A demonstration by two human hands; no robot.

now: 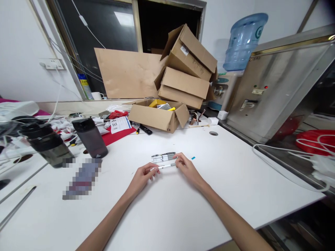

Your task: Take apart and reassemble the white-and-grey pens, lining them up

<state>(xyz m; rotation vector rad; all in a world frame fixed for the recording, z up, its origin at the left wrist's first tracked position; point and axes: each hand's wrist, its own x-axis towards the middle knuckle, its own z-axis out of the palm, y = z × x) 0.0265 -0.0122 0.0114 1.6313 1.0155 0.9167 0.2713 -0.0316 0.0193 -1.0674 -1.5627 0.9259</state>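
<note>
Between my two hands a white pen (166, 167) lies crosswise, low over the white table (167, 209). My left hand (145, 174) pinches its left end with thumb and fingers. At the other end, the grey part, my right hand (186, 166) closes its fingers on the same pen. Just beyond it, several more pens (163, 156) lie side by side in a row on the table, one darker and others pale with grey ends. The right fingertips partly cover the right ends of these pens. A small blue piece (193, 158) lies right of my right hand.
Two dark bottles (90, 137) and a blurred-out flat item (83, 178) are at the left. An open cardboard box (154, 118) stands at the back, with larger boxes (187, 83) behind. A metal cabinet (277, 87) and white cables (282, 170) are at the right.
</note>
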